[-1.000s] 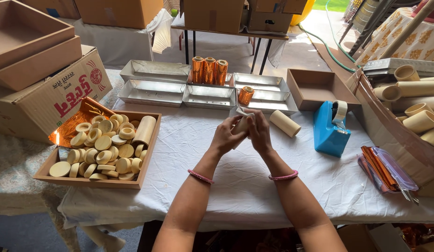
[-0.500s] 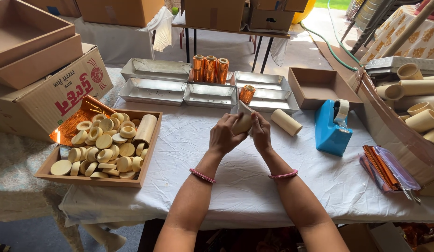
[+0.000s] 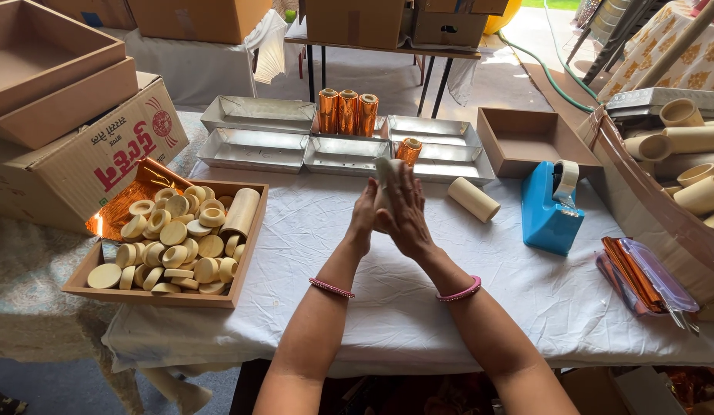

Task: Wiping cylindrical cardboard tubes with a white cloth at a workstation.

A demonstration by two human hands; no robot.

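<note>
We are pressing a pale tube (image 3: 387, 170) upright between our palms, its long axis pointing up and away; the left hand (image 3: 365, 217) and right hand (image 3: 405, 215) are both clasping it, equally near. Just right of the hands another tube (image 3: 472, 199) is lying flat, then a blue tape dispenser (image 3: 549, 207). Left, a tray (image 3: 242, 265) is holding caps. Beyond, copper rolls (image 3: 348, 111) are standing among metal trays (image 3: 253, 150). Nothing is blocking us.
</note>
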